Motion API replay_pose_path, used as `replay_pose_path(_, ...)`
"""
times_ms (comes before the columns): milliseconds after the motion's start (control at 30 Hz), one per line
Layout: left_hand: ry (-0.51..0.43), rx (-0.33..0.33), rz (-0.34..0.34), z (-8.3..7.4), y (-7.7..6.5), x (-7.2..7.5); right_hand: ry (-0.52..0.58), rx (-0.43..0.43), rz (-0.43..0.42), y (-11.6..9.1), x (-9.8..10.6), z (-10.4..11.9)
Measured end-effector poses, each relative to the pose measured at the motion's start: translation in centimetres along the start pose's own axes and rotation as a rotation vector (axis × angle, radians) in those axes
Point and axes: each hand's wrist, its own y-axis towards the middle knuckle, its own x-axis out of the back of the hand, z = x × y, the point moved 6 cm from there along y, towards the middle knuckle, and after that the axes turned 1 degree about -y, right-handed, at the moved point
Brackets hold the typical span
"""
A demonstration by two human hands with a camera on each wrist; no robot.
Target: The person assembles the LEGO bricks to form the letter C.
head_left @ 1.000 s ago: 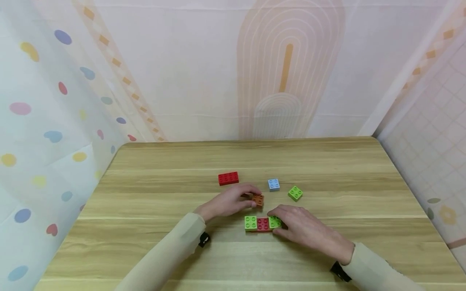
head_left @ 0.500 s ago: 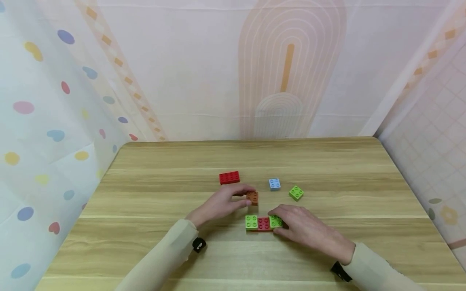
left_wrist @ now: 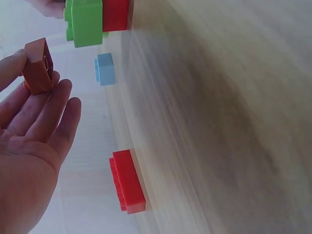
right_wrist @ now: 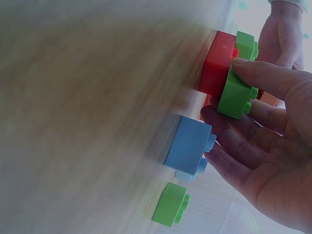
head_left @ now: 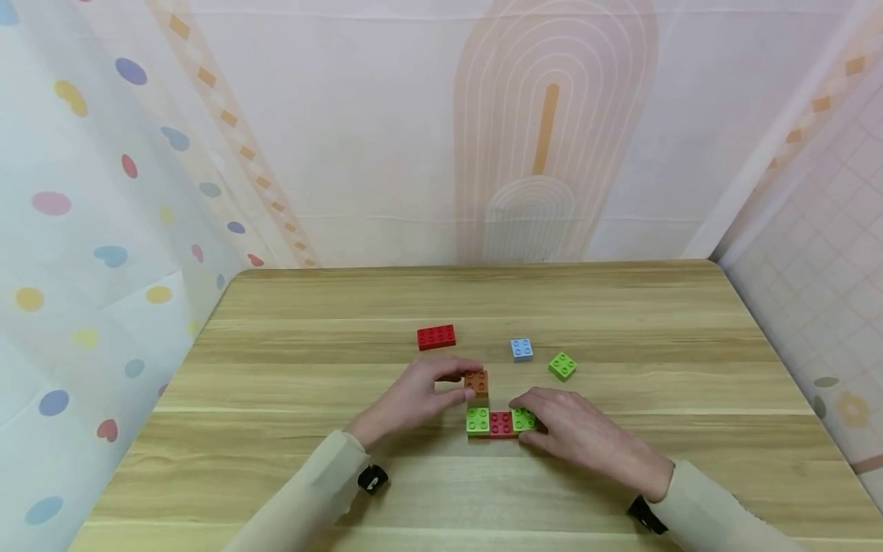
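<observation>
Along the far edge of the table [head_left: 310,345], a pale cloth [head_left: 359,138] is hanging, showing printed arches and coloured dots. From the near side, two beige sleeves [head_left: 297,498] are reaching over the wood.

Between the sleeves' ends, the left hand [head_left: 414,399] is pinching a brown brick [head_left: 476,383] with thumb and fingertips; the left wrist view is showing that brick raised off the table, its hollow underside partly visible. The right hand [head_left: 582,433] is gripping the right green brick [head_left: 522,419] of a joined row [head_left: 501,433], its thumb and fingers closing in from opposite sides. A left green brick [head_left: 477,420] is sitting at the other end, and the brown brick is hovering near it, on the side toward the far edge. Both green bricks are standing on a red base [right_wrist: 217,63], its studs showing between them.

Toward the far edge, slightly left of its middle, a long red brick [head_left: 436,337] is lying. A blue brick [head_left: 521,350] is resting right of that middle, and nearer the right edge a loose green brick [head_left: 562,366] is sitting askew. Whether any studs are bearing lettering is too small to tell.
</observation>
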Motion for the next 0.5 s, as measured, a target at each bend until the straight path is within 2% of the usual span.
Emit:
replay_pose_path(233,-0.026,0.027,0.028,-0.6,-0.7,-0.4,-0.010,0.008,-0.006,0.0,0.0,0.0)
replay_pose_path(500,-0.026,-0.002,0.043,-0.7,-1.4,-0.9,-0.012,0.009,-0.009,0.0,0.0,0.1)
